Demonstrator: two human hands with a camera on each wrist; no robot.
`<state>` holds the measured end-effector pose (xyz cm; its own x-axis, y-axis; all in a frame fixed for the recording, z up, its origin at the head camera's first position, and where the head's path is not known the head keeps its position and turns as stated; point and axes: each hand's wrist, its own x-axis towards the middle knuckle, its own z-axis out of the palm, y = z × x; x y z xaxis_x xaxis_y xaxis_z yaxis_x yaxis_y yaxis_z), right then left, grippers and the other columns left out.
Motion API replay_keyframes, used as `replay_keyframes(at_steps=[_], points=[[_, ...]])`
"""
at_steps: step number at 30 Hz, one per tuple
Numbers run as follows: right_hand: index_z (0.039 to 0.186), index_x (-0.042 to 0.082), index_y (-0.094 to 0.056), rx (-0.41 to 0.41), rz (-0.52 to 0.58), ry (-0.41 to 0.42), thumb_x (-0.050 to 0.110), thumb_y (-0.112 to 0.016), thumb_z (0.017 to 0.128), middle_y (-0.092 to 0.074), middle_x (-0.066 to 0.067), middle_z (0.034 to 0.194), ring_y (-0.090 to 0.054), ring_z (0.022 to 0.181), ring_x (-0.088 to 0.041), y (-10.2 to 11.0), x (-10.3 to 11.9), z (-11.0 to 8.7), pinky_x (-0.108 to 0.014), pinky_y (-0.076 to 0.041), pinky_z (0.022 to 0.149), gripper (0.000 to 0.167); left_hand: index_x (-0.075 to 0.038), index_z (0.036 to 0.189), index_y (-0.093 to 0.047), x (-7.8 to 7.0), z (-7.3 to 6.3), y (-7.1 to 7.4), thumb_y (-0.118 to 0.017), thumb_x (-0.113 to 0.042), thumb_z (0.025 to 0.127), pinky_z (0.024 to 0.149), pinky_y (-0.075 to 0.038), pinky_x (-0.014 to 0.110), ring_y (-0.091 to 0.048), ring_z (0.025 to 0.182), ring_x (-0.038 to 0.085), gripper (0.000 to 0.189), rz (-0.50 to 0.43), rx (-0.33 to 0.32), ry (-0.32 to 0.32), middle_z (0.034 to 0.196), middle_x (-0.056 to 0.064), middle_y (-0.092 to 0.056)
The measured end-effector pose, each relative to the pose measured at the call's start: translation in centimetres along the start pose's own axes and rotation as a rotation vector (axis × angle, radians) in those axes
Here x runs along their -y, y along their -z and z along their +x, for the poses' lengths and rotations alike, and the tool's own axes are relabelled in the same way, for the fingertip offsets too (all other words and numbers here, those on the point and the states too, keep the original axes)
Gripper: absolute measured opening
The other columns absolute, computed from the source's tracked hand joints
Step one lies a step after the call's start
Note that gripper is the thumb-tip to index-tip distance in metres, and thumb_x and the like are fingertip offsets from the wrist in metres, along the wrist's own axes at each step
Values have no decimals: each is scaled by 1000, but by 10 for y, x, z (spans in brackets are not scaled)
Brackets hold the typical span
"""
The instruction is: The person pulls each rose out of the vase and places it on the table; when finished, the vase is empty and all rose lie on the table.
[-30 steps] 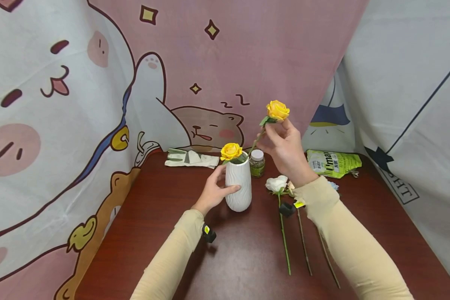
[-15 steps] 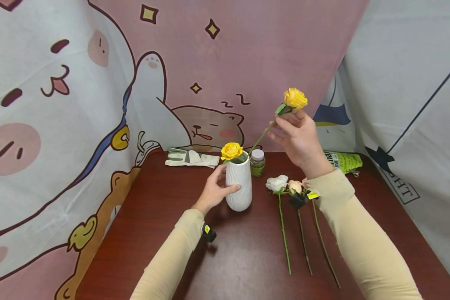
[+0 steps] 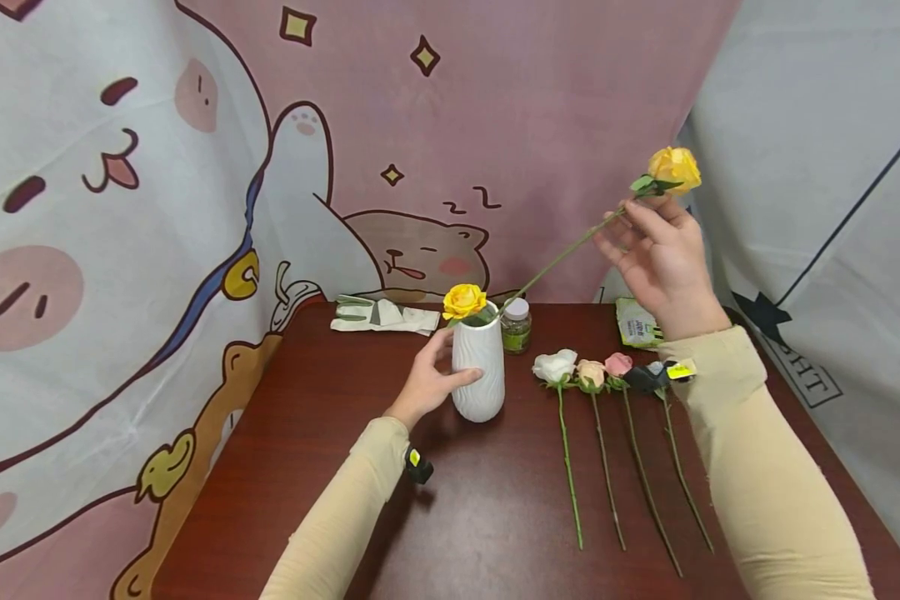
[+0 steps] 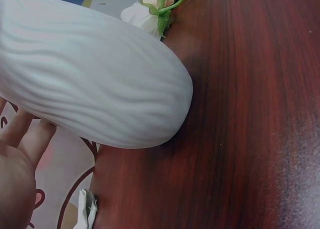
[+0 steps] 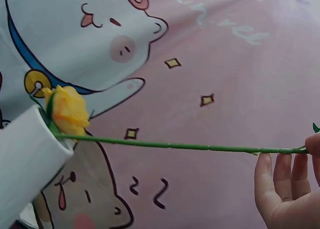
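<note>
White ribbed ceramic vase [image 3: 479,373]: upright near the desk's [image 3: 390,533] middle toward the far edge, one yellow rose [image 3: 462,301] in its mouth; left hand [image 3: 425,384] curled round its side. Long-stemmed yellow artificial rose [image 3: 673,168]: pinched just below the bloom by the raised right hand [image 3: 663,260], remaining fingers loosely extended, stem end at the vase mouth. Four stemmed flowers [image 3: 592,375]: laid side by side right of the vase.

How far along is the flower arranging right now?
Done: one yellow rose sits in the white vase. In hand: the right hand pinches a second yellow rose near its bloom, stem tip at the vase mouth; the left hand steadies the vase. Left: four roses lying on the table.
</note>
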<state>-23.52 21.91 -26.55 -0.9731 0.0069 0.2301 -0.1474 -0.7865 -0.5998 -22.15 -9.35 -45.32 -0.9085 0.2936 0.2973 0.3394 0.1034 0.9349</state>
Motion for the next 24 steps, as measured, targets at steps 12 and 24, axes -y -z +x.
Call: replay_keyframes(at_steps=[12, 24], points=[[112, 3, -54, -91, 111, -6, -8, -61, 101, -59, -15, 88, -61, 82, -30, 41, 42, 5, -45, -57, 76, 17, -3, 150, -50, 0, -1, 0, -83, -1, 86, 103, -49, 65, -57, 127, 48, 72, -6, -6, 4, 133, 26, -59], [114, 6, -52, -171, 53, -143, 0, -56, 106, -61, -13, 94, -61, 84, -30, 112, 74, -1, -43, -55, 72, 11, -4, 150, -50, -1, -1, 0, -83, -1, 86, 103, -50, 64, -59, 126, 45, 73, 2, -10, 9, 135, 26, -59]])
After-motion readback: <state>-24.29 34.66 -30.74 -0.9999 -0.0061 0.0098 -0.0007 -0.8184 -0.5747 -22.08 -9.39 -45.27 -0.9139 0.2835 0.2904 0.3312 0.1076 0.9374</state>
